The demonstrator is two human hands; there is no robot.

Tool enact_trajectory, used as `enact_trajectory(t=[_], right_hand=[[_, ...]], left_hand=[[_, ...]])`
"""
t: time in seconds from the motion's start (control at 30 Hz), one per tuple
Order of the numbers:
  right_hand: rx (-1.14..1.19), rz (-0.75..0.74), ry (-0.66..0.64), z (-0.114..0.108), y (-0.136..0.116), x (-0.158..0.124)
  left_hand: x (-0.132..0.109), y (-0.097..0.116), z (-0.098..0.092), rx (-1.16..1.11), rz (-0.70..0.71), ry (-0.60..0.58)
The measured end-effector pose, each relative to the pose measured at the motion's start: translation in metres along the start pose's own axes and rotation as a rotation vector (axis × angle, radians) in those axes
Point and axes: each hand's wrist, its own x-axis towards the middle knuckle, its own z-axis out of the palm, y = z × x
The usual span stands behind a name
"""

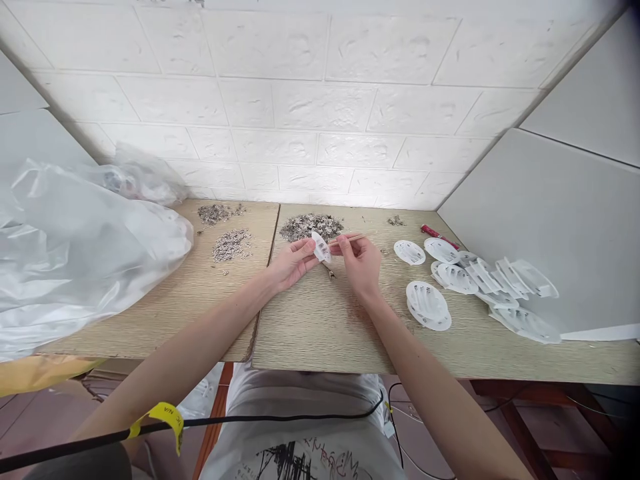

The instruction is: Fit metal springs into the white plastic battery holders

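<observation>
Above the pale wooden bench (320,327), the left hand (293,263) pinches a small white oval plastic shell (321,247) by its rim, seemingly light, stiff and slippery, while the right hand (361,260) grips a thin wooden stick (350,238).

We see white oval plastic covers (428,304) at right of the frame; grey metal-bit heaps (310,226) at centre; a pale wood-grain tabletop (325,327); a red-handled tool (436,234); white brick-patterned wall (320,100).
</observation>
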Motion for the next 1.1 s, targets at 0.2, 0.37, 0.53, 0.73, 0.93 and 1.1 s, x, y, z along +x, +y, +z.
enact_trajectory(t=[0.2, 0.37, 0.53, 0.73, 0.93, 1.1], right_hand=[[-0.044, -0.030, -0.044, 0.000, 0.004, 0.000], [-0.116, -0.095, -0.043, 0.000, 0.004, -0.001], [-0.123, -0.132, 0.000, 0.002, 0.002, -0.005], [-0.136, -0.207, 0.012, 0.001, 0.002, -0.007], [-0.204, -0.235, -0.027, 0.001, 0.001, -0.006], [0.008, -0.026, -0.034, 0.001, 0.002, 0.004]], left_hand=[[-0.001, 0.000, 0.000, -0.012, -0.007, 0.014], [-0.001, 0.001, 0.000, -0.012, -0.011, 0.018], [-0.002, 0.002, 0.002, -0.024, 0.009, 0.000], [-0.002, 0.001, 0.002, -0.044, 0.024, -0.012], [-0.002, 0.001, 0.002, -0.032, 0.016, -0.014], [-0.002, 0.001, 0.005, -0.026, -0.009, -0.060]])
